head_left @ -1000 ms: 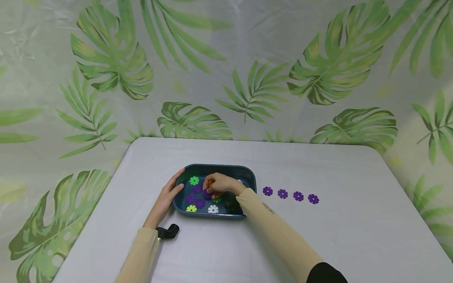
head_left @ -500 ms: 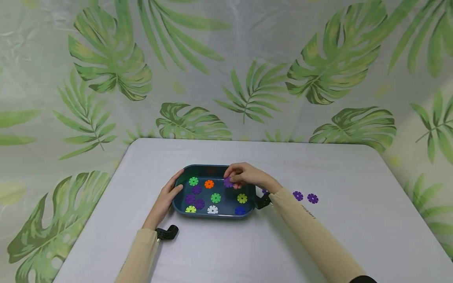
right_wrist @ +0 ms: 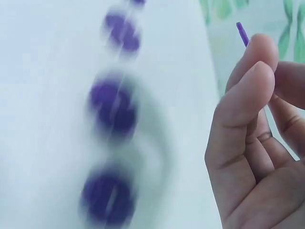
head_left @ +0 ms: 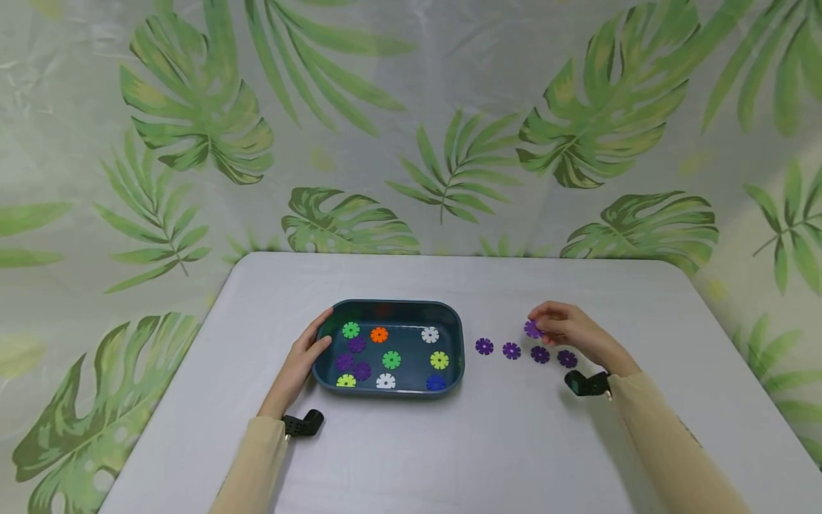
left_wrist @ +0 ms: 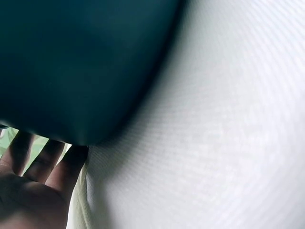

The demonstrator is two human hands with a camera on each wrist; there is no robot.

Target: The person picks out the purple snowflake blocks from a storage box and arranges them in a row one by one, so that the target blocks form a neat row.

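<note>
Purple notched disc (head_left: 531, 330) is pinched between thumb and fingers of the right hand (head_left: 571, 334), above the white tabletop (head_left: 411, 457); a row of four purple discs (head_left: 540, 355) spans its 4-to-8 o'clock side. At its 9 o'clock sits the dark blue tray (head_left: 414, 344) of mixed-color discs (head_left: 392, 360), with the left hand (head_left: 300, 362), fingers extended, touching the tray's 9 o'clock end.

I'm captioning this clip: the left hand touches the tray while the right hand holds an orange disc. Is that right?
Not quite: the disc in the right hand is purple, not orange, as the head view shows. The left hand does touch the tray.
</note>
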